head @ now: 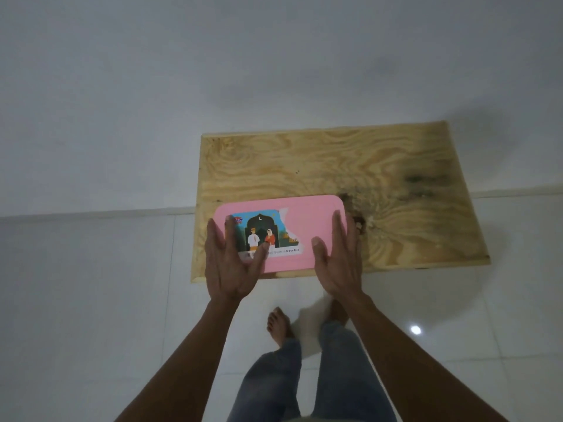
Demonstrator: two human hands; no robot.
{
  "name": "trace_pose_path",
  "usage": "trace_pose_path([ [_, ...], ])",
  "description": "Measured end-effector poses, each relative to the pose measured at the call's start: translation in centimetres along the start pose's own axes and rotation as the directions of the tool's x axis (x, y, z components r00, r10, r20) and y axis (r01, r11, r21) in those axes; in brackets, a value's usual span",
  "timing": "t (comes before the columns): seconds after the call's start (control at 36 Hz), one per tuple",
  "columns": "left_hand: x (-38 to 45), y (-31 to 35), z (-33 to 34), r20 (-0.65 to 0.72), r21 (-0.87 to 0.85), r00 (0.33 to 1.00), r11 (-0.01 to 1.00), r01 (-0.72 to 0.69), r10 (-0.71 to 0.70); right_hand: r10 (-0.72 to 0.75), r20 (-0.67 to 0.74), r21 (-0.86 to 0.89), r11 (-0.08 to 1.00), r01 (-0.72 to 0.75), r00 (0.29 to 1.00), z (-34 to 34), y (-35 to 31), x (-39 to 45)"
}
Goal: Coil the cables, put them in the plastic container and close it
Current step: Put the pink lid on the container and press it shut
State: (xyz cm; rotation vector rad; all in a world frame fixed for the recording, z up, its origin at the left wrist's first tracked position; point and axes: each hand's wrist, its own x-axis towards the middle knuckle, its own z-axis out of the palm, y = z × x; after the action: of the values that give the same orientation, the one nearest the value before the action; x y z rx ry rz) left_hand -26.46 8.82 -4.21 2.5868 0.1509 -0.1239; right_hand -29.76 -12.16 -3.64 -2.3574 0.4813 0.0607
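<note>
A pink plastic container (300, 217) with its lid on lies at the near left of a plywood table (335, 166). A partly torn picture sticker covers the left half of the lid. My left hand (228, 260) is at the container's left end, fingers spread, thumb lying over the sticker. At the right end is my right hand (338, 257), fingers straight along the edge and thumb on the lid. Both hands are flat and apart, not wrapped around anything. No cables are visible; the container's inside is hidden by the lid.
The plywood top has dark stains (420, 184) at its right side and a rough patch (359, 222) beside the container. White tiled floor (91, 300) surrounds the table, a white wall (182, 71) is behind it. My legs and bare feet (278, 324) stand below the near edge.
</note>
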Motion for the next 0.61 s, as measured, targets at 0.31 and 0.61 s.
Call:
trace_pose_path([
  [0.31,1.3,0.0,-0.3,-0.02,-0.124,0.997,0.99,0.066,-0.069,0.065,-0.019,0.095,0.993,-0.063,0.998,-0.6,-1.1,0.9],
  [0.61,9.2,2.1,-1.1,-0.035,-0.094,0.999,0.995,0.03,-0.033,0.072,-0.055,0.136,0.989,-0.064,0.996,-0.9,-3.2,8.0],
])
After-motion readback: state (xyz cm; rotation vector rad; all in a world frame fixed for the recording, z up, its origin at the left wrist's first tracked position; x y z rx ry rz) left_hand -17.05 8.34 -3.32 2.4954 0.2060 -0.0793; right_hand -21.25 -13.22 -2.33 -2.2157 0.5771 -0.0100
